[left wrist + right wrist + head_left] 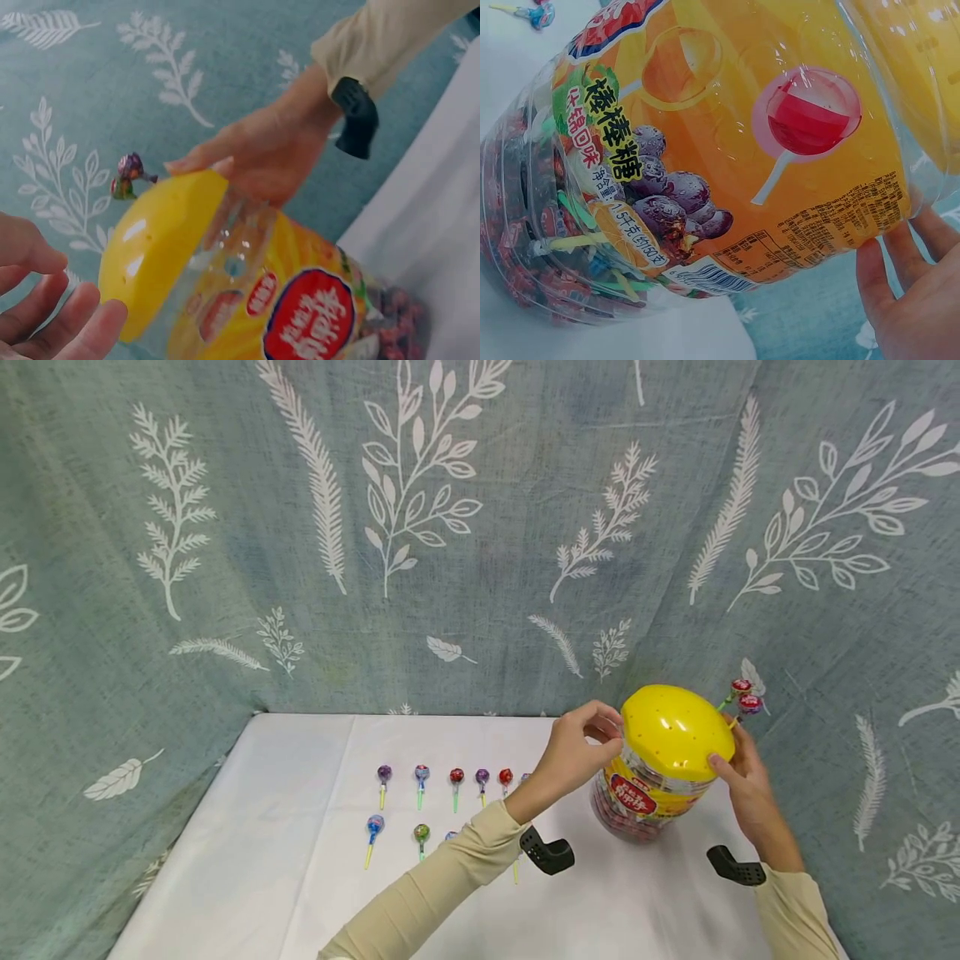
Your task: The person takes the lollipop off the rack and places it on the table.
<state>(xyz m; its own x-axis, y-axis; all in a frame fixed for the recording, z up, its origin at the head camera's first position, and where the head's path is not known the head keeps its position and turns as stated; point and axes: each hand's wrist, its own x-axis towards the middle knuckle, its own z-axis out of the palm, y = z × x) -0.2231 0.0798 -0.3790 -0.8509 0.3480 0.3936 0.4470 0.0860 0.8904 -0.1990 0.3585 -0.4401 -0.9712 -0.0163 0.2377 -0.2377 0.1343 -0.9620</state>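
A large clear jar [641, 793] with a yellow and red label and a domed yellow lid [667, 727] stands tilted on the right of the table. Wrapped candies [547, 225] with sticks fill its bottom. My right hand [750, 785] grips the jar near the top, thumb on the lid and fingers against the side. Two lollipops [747, 703] stick out beyond the lid's far right edge; the lower ends of their sticks are hidden. Beside the lid's left edge is my left hand [581, 747], its fingers loosely bent and nothing visible between them.
Several wrapped lollipops lie in two rows on the white table [300, 810], among them a purple one [384, 773], a blue one [374, 827] and a green one [422, 833]. My left sleeve [442, 893] covers part of the rows. A patterned curtain [480, 527] hangs behind.
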